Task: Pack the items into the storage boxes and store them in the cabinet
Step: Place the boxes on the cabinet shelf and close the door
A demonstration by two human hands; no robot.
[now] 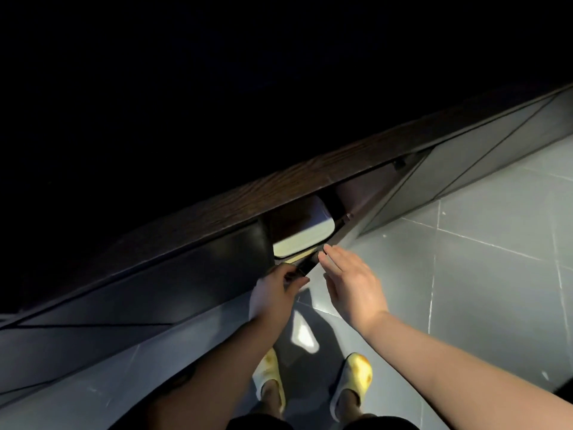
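Dark wood-grain is running along the cabinet (310, 178) top, with grey door fronts below it; lighting is poor and the upper part of the view is giving nothing. One compartment is standing open, and a pale, round-cornered storage box (302, 231) is sitting inside it, its near edge just behind the open door's edge. What the box is holding is not showing from this angle.

Left hand (276, 293) is curling round the dark edge of the cabinet door (305, 265), fingers wrapped over it. Right hand (350, 280) is reaching in flat, fingers straight and together, tips touching or almost touching the same door edge near the box; it is gripping nothing. Which of the two is bearing on the door I cannot tell.

Person is standing close to the unit on a grey tiled floor (480, 274), in yellow slippers (356, 377).

Progress, as a judgement: at least one box is looking stowed, so the packing part for that box is probably done. The door is open, so closing it is what seems to be remaining here. Whether other boxes or loose items are waiting elsewhere is not visible, nor whether neighbouring compartments, whose doors are appearing shut, are already holding anything. Likely late in the task, but that is resting on one box only.
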